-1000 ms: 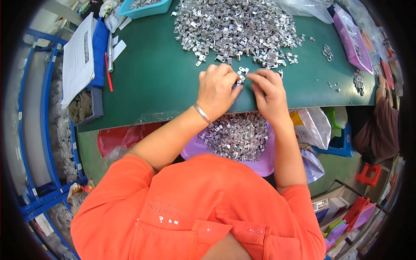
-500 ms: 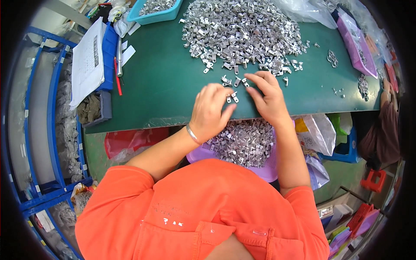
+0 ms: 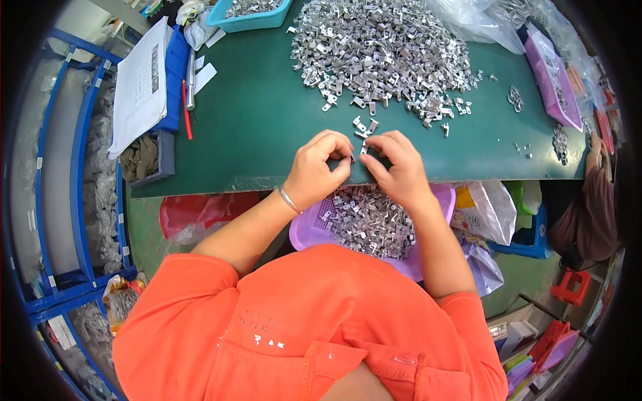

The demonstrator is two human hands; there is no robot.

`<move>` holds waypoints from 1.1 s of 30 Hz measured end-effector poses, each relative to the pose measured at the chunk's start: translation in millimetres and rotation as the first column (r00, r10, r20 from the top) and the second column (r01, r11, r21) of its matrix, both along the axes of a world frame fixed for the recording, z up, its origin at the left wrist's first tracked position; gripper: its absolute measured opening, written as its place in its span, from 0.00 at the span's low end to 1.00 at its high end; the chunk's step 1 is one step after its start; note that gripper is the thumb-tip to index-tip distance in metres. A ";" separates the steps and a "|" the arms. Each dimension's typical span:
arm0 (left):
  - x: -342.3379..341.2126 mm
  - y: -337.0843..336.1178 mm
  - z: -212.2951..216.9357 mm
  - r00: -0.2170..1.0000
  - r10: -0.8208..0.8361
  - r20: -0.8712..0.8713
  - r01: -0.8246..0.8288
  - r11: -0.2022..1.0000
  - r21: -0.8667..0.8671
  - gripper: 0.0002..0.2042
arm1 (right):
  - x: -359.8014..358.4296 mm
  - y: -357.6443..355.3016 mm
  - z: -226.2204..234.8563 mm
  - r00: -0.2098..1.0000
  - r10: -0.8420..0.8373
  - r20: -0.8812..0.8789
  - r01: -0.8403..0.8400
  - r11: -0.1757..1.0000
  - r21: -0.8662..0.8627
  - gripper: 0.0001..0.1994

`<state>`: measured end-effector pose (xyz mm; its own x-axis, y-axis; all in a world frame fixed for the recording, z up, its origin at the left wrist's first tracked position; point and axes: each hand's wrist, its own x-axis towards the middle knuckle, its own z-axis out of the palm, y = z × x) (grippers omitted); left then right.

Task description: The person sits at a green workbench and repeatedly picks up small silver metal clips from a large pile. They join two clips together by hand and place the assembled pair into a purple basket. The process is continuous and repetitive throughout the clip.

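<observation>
Printed sheet and plastic bags around the bench

A white printed paper sheet (image 3: 139,87) is seen lying at the far left on a blue tray; clear plastic bags are seen at the far right (image 3: 476,21) and crumpled below the bench's near right edge (image 3: 483,211).

Small metal piece (image 3: 357,156) pinched between your left hand (image 3: 319,168) and right hand (image 3: 395,170): mostly hidden by fingertips, shape too small to tell. Purple basket (image 3: 309,226) partly hidden under your forearms and tabletop (image 3: 261,127) edge. Blue tray (image 3: 251,20) cut off at top edge. Heap of metal parts (image 3: 381,50): single pieces too small to tell apart.
</observation>
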<state>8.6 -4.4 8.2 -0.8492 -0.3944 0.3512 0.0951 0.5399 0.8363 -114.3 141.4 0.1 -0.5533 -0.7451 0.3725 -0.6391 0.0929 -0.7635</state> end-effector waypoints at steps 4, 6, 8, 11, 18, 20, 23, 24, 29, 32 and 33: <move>6.2 3.9 2.2 1.000 -0.007 0.027 0.005 0.996 0.088 0.09 | 3.1 -4.1 -4.8 0.991 -0.052 -0.126 0.055 0.998 0.019 0.09; 14.2 1.1 0.7 0.991 -0.133 0.010 0.133 0.989 -0.067 0.09 | -2.5 6.2 -2.1 0.999 0.019 0.027 -0.018 1.000 -0.012 0.07; 19.8 -4.9 4.5 0.938 -0.343 0.045 0.346 0.925 -0.160 0.10 | -16.2 23.2 1.9 0.945 0.277 0.172 -0.275 0.961 -0.036 0.06; 17.8 -3.5 5.8 0.923 -0.385 -0.002 0.378 0.907 -0.184 0.13 | -24.1 30.9 11.4 0.915 0.333 0.227 -0.329 0.943 -0.054 0.07; -27.6 -1.8 -7.9 0.999 0.032 0.031 -0.021 0.954 -0.299 0.06 | -27.7 -12.1 -4.2 0.986 0.039 -0.160 -0.037 0.999 0.016 0.09; -15.9 -2.9 -5.3 0.992 -0.113 0.063 0.127 0.946 -0.300 0.06 | -23.9 3.0 0.7 0.987 0.143 -0.069 -0.141 0.990 0.024 0.07; 7.1 -6.5 -0.9 0.929 -0.368 0.046 0.366 0.888 -0.278 0.06 | -22.7 22.9 14.5 0.886 0.458 0.074 -0.460 0.888 0.019 0.04; 15.1 -5.5 -0.7 0.926 -0.376 0.030 0.376 0.911 -0.171 0.05 | -20.3 23.5 14.2 0.878 0.464 0.122 -0.469 0.883 0.022 0.04; 8.2 -11.1 10.8 0.994 0.030 0.102 -0.031 1.000 0.000 0.04 | -15.0 -23.9 10.4 0.974 0.138 -0.179 -0.147 0.988 -0.036 0.17; -7.3 -31.8 10.0 0.977 0.211 0.031 -0.201 0.959 -0.198 0.13 | -11.2 -33.9 4.8 0.956 0.216 -0.199 -0.205 0.976 0.075 0.12; -8.9 -43.0 9.1 0.972 0.230 0.034 -0.209 0.929 -0.307 0.19 | -8.6 -31.2 1.8 0.946 0.283 -0.158 -0.276 0.959 0.069 0.09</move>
<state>-0.3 -47.4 17.3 -0.7793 -0.4596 0.4260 -0.1061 0.7668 0.6331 -122.8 110.2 1.9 -0.2544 -0.8792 0.4028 -0.7606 -0.0753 -0.6448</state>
